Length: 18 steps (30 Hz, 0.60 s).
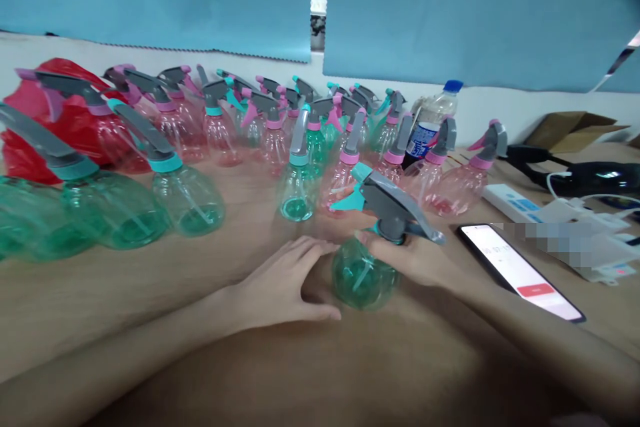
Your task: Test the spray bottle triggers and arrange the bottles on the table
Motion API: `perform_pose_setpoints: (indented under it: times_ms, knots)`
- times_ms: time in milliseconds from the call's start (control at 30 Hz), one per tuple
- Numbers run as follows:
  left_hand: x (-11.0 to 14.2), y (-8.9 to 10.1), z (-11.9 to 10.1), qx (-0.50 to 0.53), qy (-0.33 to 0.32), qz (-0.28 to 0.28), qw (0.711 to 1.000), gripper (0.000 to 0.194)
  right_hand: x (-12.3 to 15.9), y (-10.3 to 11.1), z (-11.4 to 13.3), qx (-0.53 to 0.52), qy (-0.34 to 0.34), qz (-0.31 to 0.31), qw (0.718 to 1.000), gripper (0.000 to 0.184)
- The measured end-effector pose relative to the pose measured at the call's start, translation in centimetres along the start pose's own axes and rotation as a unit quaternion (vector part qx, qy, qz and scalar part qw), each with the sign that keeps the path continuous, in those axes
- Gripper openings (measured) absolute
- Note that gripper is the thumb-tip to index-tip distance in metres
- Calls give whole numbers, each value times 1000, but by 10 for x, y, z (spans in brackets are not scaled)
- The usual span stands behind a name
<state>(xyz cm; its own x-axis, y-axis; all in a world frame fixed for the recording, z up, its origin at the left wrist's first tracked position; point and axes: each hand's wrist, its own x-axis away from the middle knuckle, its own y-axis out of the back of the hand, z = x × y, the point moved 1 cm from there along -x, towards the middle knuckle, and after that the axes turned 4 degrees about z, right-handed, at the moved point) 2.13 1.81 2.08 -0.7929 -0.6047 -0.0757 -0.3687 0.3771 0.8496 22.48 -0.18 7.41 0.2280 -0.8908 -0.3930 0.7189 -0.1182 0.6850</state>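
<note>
A green spray bottle [363, 280] with a grey and turquoise trigger head is near the middle of the wooden table. My right hand [405, 257] grips it around the neck, just under the trigger head. To the bottle's left is my left hand [285, 283], its thumb and fingers spread around that side; whether the fingertips touch the plastic, I cannot tell. Just beyond both hands stands another green spray bottle [299, 190]. Pink spray bottles [457, 187] stand behind and to the right.
Several green spray bottles [187, 200] stand at the left, by a red plastic bag [65, 120]. A blue-capped drink bottle [435, 120] stands at the back. At the right lie a lit phone [520, 270], a white power strip [515, 203], black goggles [590, 173] and a cardboard box [570, 130].
</note>
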Motion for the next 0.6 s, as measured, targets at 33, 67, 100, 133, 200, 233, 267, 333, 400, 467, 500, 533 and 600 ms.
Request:
perform_pose_setpoints:
  times_ms: [33, 67, 100, 133, 200, 233, 267, 333, 400, 467, 500, 533, 600]
  knots:
    - [4, -1, 2, -18, -7, 2, 1000, 78, 0, 0, 1, -15, -13, -8, 1000, 15]
    - [8, -1, 4, -34, -13, 7, 999, 78, -1, 1, 2, -31, -24, -17, 999, 10]
    - [12, -2, 6, -46, -15, 13, 999, 77, -2, 1, 3, -34, -32, -19, 999, 8]
    - [16, -2, 7, -58, -16, 19, 998, 75, -3, 1, 3, -36, -37, -18, 999, 8]
    - [20, -2, 8, -76, -14, 29, 997, 72, -6, 1, 5, -47, -34, -12, 998, 16]
    - [22, -2, 8, -83, -13, 32, 996, 71, -7, 1, 5, -56, -32, -3, 998, 24]
    - [22, -1, 8, -88, -14, 33, 996, 71, -9, 0, 4, -63, -31, 6, 998, 31]
    - [22, -1, 8, -93, -18, 32, 995, 71, -11, 0, 2, -70, -34, 20, 997, 40]
    - [22, -2, 7, -94, -20, 34, 995, 71, -12, 0, -1, -71, -40, 25, 996, 42]
    - [21, -2, 7, -93, -15, 30, 995, 68, -12, 1, -3, -84, -33, 14, 996, 38]
    - [21, -2, 7, -92, -12, 24, 995, 65, -12, 2, -4, -93, -35, 9, 995, 35]
    - [22, -2, 7, -91, -11, 15, 996, 62, -12, 2, -5, -99, -43, 6, 994, 32]
    - [22, -2, 7, -90, -12, -4, 996, 56, -13, 4, -6, -97, -68, -1, 993, 24]
